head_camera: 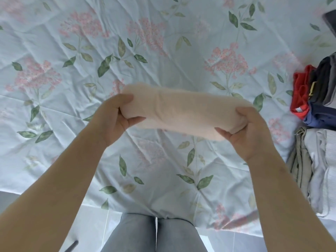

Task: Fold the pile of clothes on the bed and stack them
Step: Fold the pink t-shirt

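A pale peach folded garment hangs in the air above the floral bedsheet, stretched between both hands and blurred by motion. My left hand grips its left end, thumb under and fingers over the fabric. My right hand grips its right end the same way. At the bed's right edge stand two stacks of folded clothes: a dark stack with red, blue and black pieces, and nearer to me a light stack of grey, white and olive pieces.
The bed's near edge runs across the bottom, with my grey-trousered legs against it and white floor tiles below. A dark flat object lies at the far right corner.
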The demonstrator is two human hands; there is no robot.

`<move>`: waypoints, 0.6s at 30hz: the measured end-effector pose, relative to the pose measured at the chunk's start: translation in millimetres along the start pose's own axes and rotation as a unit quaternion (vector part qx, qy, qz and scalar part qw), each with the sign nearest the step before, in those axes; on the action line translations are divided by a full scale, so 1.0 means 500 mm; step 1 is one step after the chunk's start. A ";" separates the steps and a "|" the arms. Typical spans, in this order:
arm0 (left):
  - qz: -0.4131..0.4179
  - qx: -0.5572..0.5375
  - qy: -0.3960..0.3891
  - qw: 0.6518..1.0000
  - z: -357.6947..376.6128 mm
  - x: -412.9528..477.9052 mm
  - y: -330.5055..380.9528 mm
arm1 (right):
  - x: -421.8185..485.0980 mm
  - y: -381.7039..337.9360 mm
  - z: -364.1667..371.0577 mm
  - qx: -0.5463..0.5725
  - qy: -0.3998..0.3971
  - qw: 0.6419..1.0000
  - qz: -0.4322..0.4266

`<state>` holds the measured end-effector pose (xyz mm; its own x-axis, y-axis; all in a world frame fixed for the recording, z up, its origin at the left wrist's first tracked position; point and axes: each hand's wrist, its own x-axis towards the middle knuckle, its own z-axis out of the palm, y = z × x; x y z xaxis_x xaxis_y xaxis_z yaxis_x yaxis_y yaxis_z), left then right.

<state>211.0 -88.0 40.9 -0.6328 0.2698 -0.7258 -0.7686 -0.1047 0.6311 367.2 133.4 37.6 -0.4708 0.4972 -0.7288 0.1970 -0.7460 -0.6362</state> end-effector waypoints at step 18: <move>-0.088 0.438 0.082 0.891 -0.111 0.122 -0.230 | 0.105 0.221 -0.108 -0.300 0.100 0.940 0.131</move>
<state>255.8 -112.5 -91.2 -0.5701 0.0580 -0.8195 -0.5342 0.7317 0.4234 410.9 100.8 -84.6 -0.1791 0.4498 -0.8750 0.7609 -0.5005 -0.4131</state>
